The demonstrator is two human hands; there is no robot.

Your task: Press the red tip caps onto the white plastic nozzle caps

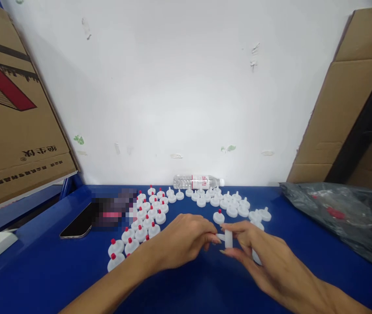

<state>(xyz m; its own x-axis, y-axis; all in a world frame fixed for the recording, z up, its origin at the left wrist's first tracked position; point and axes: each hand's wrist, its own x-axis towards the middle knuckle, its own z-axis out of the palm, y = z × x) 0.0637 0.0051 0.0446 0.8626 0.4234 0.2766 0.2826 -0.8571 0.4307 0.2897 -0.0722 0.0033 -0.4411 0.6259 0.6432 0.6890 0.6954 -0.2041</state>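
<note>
My right hand (254, 246) grips a white plastic nozzle cap (228, 239) by its round rim, between thumb and fingers. The cap is turned sideways, its thin spout pointing left. At the spout's end the fingers of my left hand (189, 237) are pinched together; whether a small red tip is inside them is hidden. Just beyond my hands stands a white nozzle cap with a red tip (218, 216). Several more red-tipped nozzle caps (140, 233) stand in a group to the left. White nozzle caps without red tips (231, 210) spread along the back and right, some partly behind my right hand.
A clear plastic bottle (199, 181) lies against the white wall (186, 87). On the left are a phone (76, 222) and a cardboard box (19, 113). A dark plastic bag (343, 218) with red pieces rests on the blue table (179, 288) at right, near more cardboard (346, 96).
</note>
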